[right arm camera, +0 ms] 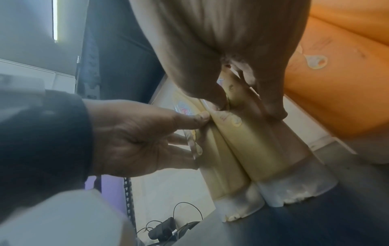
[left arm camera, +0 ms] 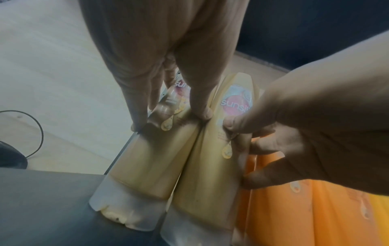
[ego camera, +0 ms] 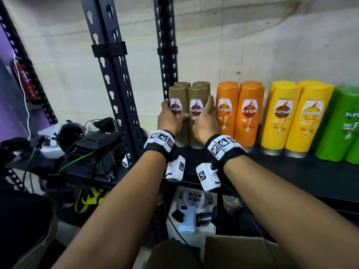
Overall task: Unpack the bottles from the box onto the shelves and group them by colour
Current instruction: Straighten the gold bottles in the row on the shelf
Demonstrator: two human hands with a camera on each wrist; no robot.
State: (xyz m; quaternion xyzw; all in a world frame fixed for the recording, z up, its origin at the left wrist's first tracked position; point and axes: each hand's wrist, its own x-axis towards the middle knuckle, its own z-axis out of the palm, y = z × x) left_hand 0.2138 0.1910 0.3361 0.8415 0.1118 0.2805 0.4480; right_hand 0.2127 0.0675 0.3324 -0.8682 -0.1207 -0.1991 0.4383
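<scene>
Several brown-gold bottles stand in a block at the left end of the black shelf [ego camera: 291, 171]. My left hand [ego camera: 171, 117] grips the front left brown bottle [ego camera: 175, 94], thumb on its front [left arm camera: 170, 119]. My right hand [ego camera: 203, 111] grips the front right brown bottle [ego camera: 197, 94] beside it [right arm camera: 248, 108]. Both bottles stand cap-down on the shelf and touch each other [left arm camera: 147, 163] [left arm camera: 208, 174]. To the right, in order, stand orange bottles [ego camera: 239, 113], yellow bottles [ego camera: 293, 119] and green bottles [ego camera: 342, 123].
A black slotted upright [ego camera: 116, 94] rises just left of the brown bottles, and another [ego camera: 167, 55] stands behind them. Headsets, cables and black gear [ego camera: 77, 142] crowd the shelf further left. A white box of small devices [ego camera: 190, 210] sits on the level below.
</scene>
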